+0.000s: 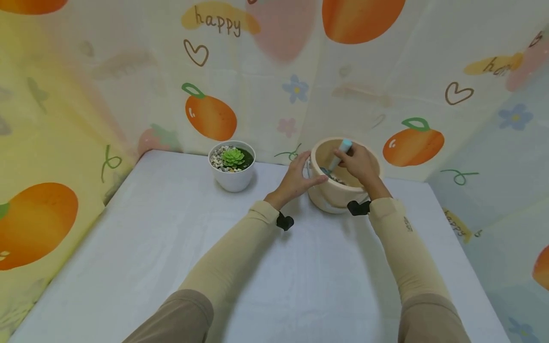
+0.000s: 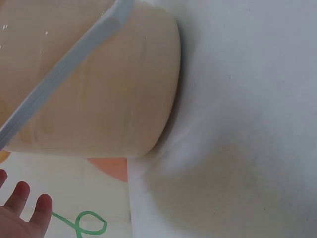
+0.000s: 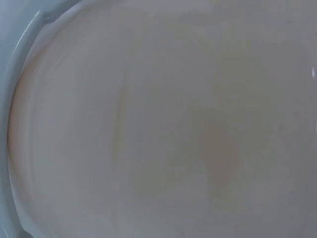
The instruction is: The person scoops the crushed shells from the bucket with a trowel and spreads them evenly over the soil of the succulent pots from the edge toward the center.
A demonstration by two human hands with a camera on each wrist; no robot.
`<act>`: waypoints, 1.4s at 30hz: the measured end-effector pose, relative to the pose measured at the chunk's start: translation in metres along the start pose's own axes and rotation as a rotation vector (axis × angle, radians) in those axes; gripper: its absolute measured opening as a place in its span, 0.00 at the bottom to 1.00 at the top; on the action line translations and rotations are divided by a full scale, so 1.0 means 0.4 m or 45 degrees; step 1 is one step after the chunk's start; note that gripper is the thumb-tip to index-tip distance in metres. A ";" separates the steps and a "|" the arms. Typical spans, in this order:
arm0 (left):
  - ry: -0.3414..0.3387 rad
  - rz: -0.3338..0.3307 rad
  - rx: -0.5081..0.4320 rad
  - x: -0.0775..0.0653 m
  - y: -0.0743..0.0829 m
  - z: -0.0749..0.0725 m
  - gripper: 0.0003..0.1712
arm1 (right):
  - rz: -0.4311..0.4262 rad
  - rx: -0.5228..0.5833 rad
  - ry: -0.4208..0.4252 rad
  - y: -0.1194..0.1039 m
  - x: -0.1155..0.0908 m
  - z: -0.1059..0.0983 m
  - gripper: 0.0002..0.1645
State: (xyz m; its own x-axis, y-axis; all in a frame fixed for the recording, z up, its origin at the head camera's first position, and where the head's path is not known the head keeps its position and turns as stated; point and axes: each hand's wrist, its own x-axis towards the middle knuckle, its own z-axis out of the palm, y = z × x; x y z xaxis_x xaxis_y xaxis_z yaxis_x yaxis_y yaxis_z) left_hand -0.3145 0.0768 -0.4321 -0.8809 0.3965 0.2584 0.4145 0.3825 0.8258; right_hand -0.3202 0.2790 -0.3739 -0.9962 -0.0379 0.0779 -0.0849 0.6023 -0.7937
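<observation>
A beige bucket (image 1: 339,191) with a pale blue-grey carrying handle (image 2: 74,59) stands on the white-covered table. My right hand (image 1: 359,163) reaches over its rim and grips a small shovel (image 1: 343,148) by its pale-blue and white handle. The shovel slants down into the bucket, its lower end among small pebbles (image 1: 336,179). At the left side of the rim rests my left hand (image 1: 297,177), thumb and fingers spread. Its fingers (image 2: 42,210) look straight beside the bucket wall in the left wrist view. The right wrist view holds only the bucket's outer wall and carrying handle.
A white pot (image 1: 233,181) with a green succulent (image 1: 233,156), dark soil and pebbles stands left of the bucket, near the table's back edge. A curtain (image 1: 266,105) printed with oranges and flowers hangs behind the table (image 1: 180,224).
</observation>
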 end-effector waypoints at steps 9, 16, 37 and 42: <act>-0.071 -0.003 0.093 0.004 0.000 -0.013 0.55 | 0.104 0.036 0.008 -0.007 0.008 -0.005 0.21; -0.031 0.002 0.107 0.000 -0.001 -0.009 0.55 | 0.264 0.291 0.043 -0.002 0.018 -0.011 0.16; -0.011 0.004 0.130 0.008 0.010 -0.008 0.54 | 0.458 0.707 0.073 -0.010 0.007 -0.097 0.16; -0.009 -0.002 0.130 0.004 0.007 -0.010 0.54 | 0.485 0.864 0.056 -0.023 -0.003 -0.118 0.12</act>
State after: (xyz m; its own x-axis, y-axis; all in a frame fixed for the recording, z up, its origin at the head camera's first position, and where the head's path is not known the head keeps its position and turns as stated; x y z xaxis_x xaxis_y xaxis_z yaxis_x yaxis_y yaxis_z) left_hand -0.3158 0.0752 -0.4273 -0.8801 0.4017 0.2532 0.4345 0.4664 0.7705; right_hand -0.3172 0.3112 -0.3382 -0.9585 0.1135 -0.2616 0.2571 -0.0530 -0.9649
